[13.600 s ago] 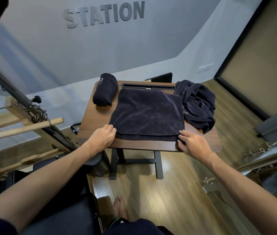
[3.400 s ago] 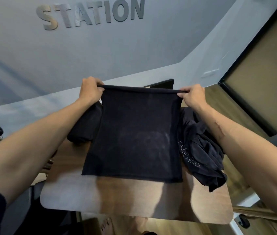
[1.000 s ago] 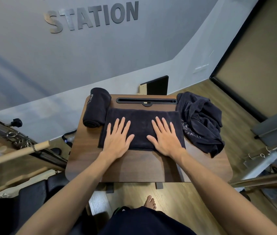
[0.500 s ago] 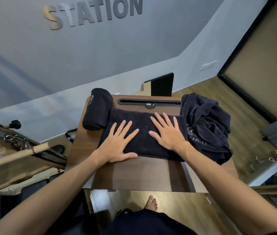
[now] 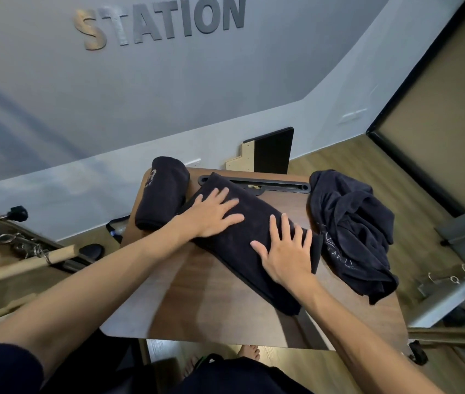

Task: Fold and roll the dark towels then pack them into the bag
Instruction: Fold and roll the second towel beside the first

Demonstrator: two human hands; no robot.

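A dark towel folded into a long strip (image 5: 249,223) lies diagonally across the small wooden table (image 5: 211,302), running from far left to near right. My left hand (image 5: 211,214) presses flat on its far half with fingers spread. My right hand (image 5: 285,251) lies flat on its near half, fingers spread too. A rolled dark towel (image 5: 160,191) sits at the table's far left corner. A crumpled dark towel (image 5: 350,231) is heaped on the right side and hangs over the edge. No bag is clearly visible.
A black slotted bar (image 5: 276,185) runs along the table's far edge. Wooden bars and metal frame parts (image 5: 26,251) stand to the left, more metal hardware (image 5: 453,282) to the right. A dark board (image 5: 272,150) leans on the grey wall. My bare foot (image 5: 249,354) shows below.
The folded strip has been turned from lying crosswise to lying diagonally; both flat hands turned with it, the left moving farther away and the right nearer and rightward.
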